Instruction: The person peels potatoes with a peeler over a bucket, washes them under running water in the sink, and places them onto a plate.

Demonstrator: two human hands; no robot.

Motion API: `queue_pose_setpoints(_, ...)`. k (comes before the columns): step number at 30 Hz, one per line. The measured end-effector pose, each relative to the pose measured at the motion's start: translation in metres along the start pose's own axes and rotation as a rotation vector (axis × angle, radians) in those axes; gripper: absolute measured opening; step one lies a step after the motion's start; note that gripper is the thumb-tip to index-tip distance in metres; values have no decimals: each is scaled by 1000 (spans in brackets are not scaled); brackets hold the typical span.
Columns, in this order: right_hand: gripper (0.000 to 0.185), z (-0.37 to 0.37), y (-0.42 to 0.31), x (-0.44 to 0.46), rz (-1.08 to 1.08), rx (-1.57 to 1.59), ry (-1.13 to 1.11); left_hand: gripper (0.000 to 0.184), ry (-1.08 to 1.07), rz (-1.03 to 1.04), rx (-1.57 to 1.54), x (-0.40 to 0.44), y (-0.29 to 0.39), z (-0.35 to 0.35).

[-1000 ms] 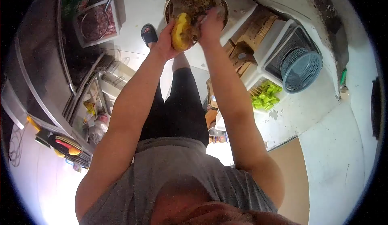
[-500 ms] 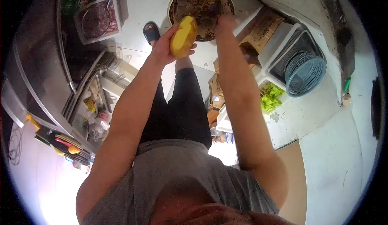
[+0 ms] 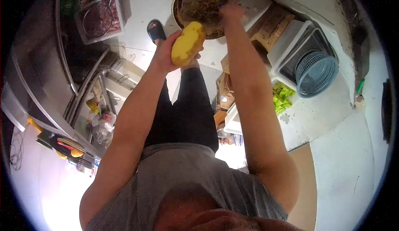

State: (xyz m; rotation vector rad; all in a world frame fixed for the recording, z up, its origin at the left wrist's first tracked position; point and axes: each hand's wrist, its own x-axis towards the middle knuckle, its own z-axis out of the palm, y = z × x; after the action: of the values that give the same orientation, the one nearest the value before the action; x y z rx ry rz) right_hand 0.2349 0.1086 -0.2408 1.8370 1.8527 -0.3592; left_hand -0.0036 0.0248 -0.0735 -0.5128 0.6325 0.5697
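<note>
A large potato (image 3: 188,44), partly peeled with yellow flesh facing up and brown skin at its edges, rests in my left hand (image 3: 167,55), whose fingers wrap under it. My right hand (image 3: 231,14) is held over the right side of a round bin (image 3: 174,13) of dark scraps, apart from the potato. Its fingers look closed, and a small dark thing near them is too unclear to name.
A white tub of meat (image 3: 118,13) with a strainer stands at upper left. Cardboard (image 3: 274,27), a blue-grey basket (image 3: 318,77) in a white crate, and green leaves (image 3: 282,96) are on the right. A sandalled foot (image 3: 156,30) shows below the bin's left side.
My right hand has moved away from the potato to the right, over the bin. The potato has tilted and come slightly lower in my left hand, showing more yellow flesh.
</note>
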Motion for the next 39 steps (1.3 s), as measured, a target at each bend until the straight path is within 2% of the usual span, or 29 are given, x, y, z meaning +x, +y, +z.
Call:
queue_pose_setpoints(2,32,10,-2,-8,-82,92,-77,52,-40,27,-11,1,-2,-15)
queue_pose_setpoints(3,31,16,-7,-24,-89,118,-33,51,-50,21,15,3,0,-23)
queue_pose_setpoints(5,32,-22,-21,-52,86,574,36,51,-48,32,19,11,1,-29)
queue_pose_setpoints(6,34,-77,-39,-70,272,1005,56,51,-28,43,-5,14,0,-29)
queue_pose_setpoints(8,41,-88,-44,-75,363,1054,197,50,-52,38,-39,16,-6,-26)
queue_pose_setpoints(9,44,-56,-45,-66,258,673,304,50,-96,25,-44,14,-9,-23)
queue_pose_setpoints(10,41,-57,-41,-62,281,703,161,50,-137,18,-47,10,-9,-21)
queue_pose_setpoints(12,37,-56,-33,-54,325,727,-133,50,-78,40,-19,4,-9,-18)
queue_pose_setpoints(14,35,-47,-15,-50,82,-42,-159,50,-65,75,-59,0,-9,-15)
queue_pose_setpoints(15,33,-47,-12,-50,43,-2,-228,49,20,80,-20,-4,-6,-9)
queue_pose_setpoints(17,31,-10,-24,-52,355,828,-33,49,112,122,7,-1,-1,-13)
queue_pose_setpoints(19,28,-66,-42,-82,743,1719,-2,50,170,154,53,7,-1,-15)
queue_pose_setpoints(20,27,-97,-50,-99,813,1962,39,50,173,149,30,10,-4,-14)
queue_pose_setpoints(21,26,-124,-60,-114,791,2078,81,51,174,150,11,13,-5,-12)
queue_pose_setpoints(24,31,-126,-73,-120,609,1959,93,50,93,123,9,22,-1,-19)
queue_pose_setpoints(27,36,-41,-45,-54,420,1160,218,49,-10,44,58,12,-5,-18)
queue_pose_setpoints(30,39,-27,-20,-33,362,576,19,50,37,66,43,3,-3,-11)
queue_pose_setpoints(31,40,-21,-18,-32,339,491,-35,51,-37,68,-22,1,-3,-14)
queue_pose_setpoints(32,41,-15,-19,-36,355,534,-58,51,2,90,1,1,-2,-18)
queue_pose_setpoints(33,42,-14,-24,-45,413,713,-57,52,39,116,21,3,-1,-22)
queue_pose_setpoints(36,45,-42,-42,-81,748,1688,-57,52,121,146,45,7,1,-17)
queue_pose_setpoints(37,46,-50,-48,-91,783,1888,-49,52,141,149,48,11,2,-14)
queue_pose_setpoints(38,47,-115,-58,-113,688,1721,22,51,131,150,31,16,2,-13)
queue_pose_setpoints(39,46,-114,-66,-118,636,1789,24,51,125,151,15,20,0,-15)
